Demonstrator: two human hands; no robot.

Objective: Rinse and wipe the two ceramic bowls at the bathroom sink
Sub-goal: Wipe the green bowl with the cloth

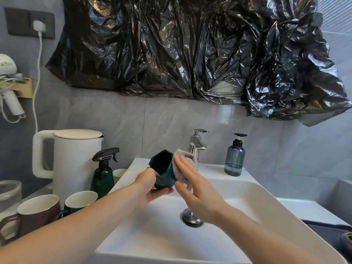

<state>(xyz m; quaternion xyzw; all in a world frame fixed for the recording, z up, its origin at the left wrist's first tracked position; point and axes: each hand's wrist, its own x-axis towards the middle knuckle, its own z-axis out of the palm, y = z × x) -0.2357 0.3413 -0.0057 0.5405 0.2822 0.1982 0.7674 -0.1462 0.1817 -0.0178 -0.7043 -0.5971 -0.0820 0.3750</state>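
Note:
A dark green ceramic bowl is held on its side above the white sink, its mouth turned to the upper left. My left hand grips it from below, thumb over the rim. My right hand presses a grey cloth flat against the bowl's outer wall with straight fingers. Behind the cloth stands the chrome tap; no water shows. A second green bowl with a white inside sits on the counter to the left.
A brown mug, a white kettle, a green spray bottle and a small white cup crowd the left counter. A blue soap dispenser stands right of the tap. The drain plug is mid-basin. Black plastic sheeting hangs above.

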